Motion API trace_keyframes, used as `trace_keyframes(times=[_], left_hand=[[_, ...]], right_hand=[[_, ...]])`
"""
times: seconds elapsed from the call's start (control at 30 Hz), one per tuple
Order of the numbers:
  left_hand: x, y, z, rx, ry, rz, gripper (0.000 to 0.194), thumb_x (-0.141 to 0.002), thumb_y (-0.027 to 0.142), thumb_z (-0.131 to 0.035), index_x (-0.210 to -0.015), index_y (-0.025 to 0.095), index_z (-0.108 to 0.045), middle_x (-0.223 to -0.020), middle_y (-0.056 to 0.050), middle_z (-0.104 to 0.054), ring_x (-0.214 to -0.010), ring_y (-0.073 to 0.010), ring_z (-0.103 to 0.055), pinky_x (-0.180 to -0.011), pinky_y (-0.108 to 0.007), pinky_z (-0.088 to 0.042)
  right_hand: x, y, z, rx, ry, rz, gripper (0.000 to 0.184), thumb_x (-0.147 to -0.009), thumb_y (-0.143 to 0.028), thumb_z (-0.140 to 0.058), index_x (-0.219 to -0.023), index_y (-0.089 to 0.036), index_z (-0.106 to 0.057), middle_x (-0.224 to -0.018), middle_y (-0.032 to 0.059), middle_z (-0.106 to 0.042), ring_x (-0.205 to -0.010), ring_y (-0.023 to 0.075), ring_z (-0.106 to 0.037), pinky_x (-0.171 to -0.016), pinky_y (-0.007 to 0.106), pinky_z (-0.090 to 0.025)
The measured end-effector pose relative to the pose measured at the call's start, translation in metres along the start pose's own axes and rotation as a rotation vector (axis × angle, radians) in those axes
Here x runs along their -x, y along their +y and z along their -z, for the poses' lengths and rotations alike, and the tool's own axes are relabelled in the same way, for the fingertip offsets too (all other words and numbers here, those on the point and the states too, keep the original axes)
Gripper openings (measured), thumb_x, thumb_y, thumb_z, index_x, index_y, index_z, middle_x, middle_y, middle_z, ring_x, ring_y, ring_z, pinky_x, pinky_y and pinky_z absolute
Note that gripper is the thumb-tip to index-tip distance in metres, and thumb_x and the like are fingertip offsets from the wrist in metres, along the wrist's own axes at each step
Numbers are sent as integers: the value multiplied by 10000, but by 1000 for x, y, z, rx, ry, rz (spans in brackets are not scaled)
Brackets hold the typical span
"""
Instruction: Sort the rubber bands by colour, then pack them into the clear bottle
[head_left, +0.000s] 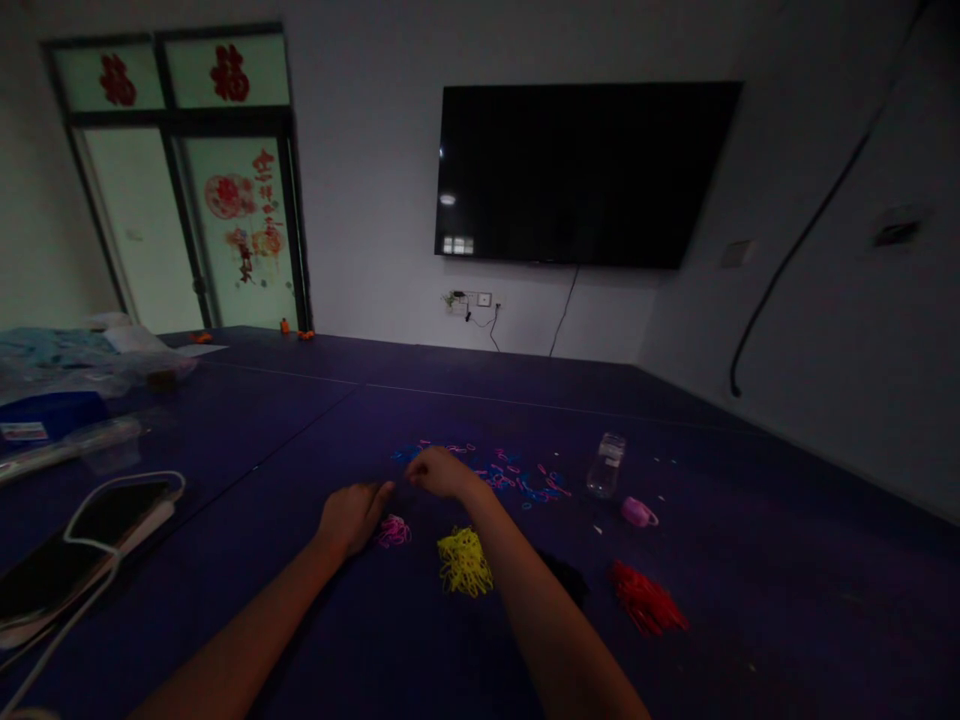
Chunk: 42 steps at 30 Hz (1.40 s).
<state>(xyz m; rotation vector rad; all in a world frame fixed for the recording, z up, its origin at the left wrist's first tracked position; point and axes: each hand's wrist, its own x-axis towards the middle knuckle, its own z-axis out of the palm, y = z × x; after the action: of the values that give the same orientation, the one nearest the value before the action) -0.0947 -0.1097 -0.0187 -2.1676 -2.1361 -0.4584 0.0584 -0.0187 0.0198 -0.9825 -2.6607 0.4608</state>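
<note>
My left hand rests on the purple surface, fingers stretched to the right, beside a small pile of pink rubber bands. Just right of its fingertips, my right hand is bent down in a pinch over the near-left part of some scattered blue and pink rubber bands. Anything between those fingers is too small and dark to make out. A yellow rubber band pile lies left of my right forearm. Beyond that forearm are a black pile, partly hidden, and a red rubber band pile.
A clear plastic bottle lies to the right, with a pink cap-like piece near it. On the left are a dark phone-like device with a white cable, a blue box and plastic bags.
</note>
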Motion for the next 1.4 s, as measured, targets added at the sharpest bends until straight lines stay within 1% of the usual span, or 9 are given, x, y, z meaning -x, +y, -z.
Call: trace_keyframes(times=[0.13,0.23,0.37,0.47,0.63,0.9,1.0,1.23,1.4], left_hand=[[-7,-5,-4,95,148,-39,552,-932,446,-129,-830,182,-604,-846,-86,-675,-827,-200,-633,-714,-284,-434],[-17,-8,-9,172,243,-116,485,-933,431,-171,-814,192,-576,-860,-71,-650,-851,-190,-608,-755,-293,-439],[-36,-9,-17,260,264,-234,434,-921,415,-240,-763,198,-581,-819,-67,-637,-830,-200,-580,-763,-324,-443],[-51,-11,-24,332,244,-294,394,-909,404,-291,-780,203,-604,-834,-55,-652,-842,-197,-573,-792,-337,-438],[-60,-14,-31,356,157,-381,370,-912,387,-309,-920,219,-638,-1028,-36,-662,-967,-177,-538,-902,-339,-401],[-56,-15,-33,253,-16,-241,416,-917,415,-271,-1178,282,-566,-1297,7,-540,-1210,-216,-400,-998,-391,-325],[-56,-14,-34,251,-26,-214,432,-915,425,-263,-1203,282,-552,-1296,4,-542,-1230,-216,-388,-1000,-383,-325],[-59,-17,-37,278,-29,-252,465,-915,434,-237,-1160,244,-584,-1257,-7,-572,-1201,-199,-409,-1031,-368,-285],[-60,-18,-36,369,16,-256,485,-903,456,-246,-1077,206,-623,-1146,-37,-629,-1117,-177,-474,-998,-330,-332]], right_hand=[[0,33,-6,60,278,-248,356,-696,-15,-489,-905,-185,-722,-957,74,-706,-947,171,-624,-832,221,-422],[2,51,-17,79,318,-308,410,-680,14,-460,-946,-173,-711,-1013,102,-688,-1007,194,-605,-881,255,-414],[4,59,-32,67,317,-273,501,-657,43,-436,-1030,-187,-680,-1082,76,-667,-1058,167,-580,-908,239,-409],[3,61,-39,43,324,-226,509,-656,40,-429,-1038,-187,-677,-1097,66,-661,-1075,161,-571,-917,237,-411],[3,65,-41,-6,347,-201,523,-643,47,-421,-1022,-199,-684,-1109,48,-658,-1075,156,-573,-933,245,-410],[4,56,-34,13,272,-281,451,-692,9,-453,-1025,-185,-688,-1104,61,-658,-1072,161,-580,-942,223,-400],[3,57,-34,8,269,-283,449,-688,11,-463,-1010,-201,-693,-1083,46,-669,-1055,157,-590,-939,223,-404],[4,57,-34,16,275,-268,434,-693,3,-462,-986,-205,-703,-1081,39,-670,-1054,153,-590,-944,219,-404],[3,57,-35,0,288,-273,437,-689,6,-464,-972,-221,-707,-1059,25,-679,-1046,147,-594,-927,211,-416]])
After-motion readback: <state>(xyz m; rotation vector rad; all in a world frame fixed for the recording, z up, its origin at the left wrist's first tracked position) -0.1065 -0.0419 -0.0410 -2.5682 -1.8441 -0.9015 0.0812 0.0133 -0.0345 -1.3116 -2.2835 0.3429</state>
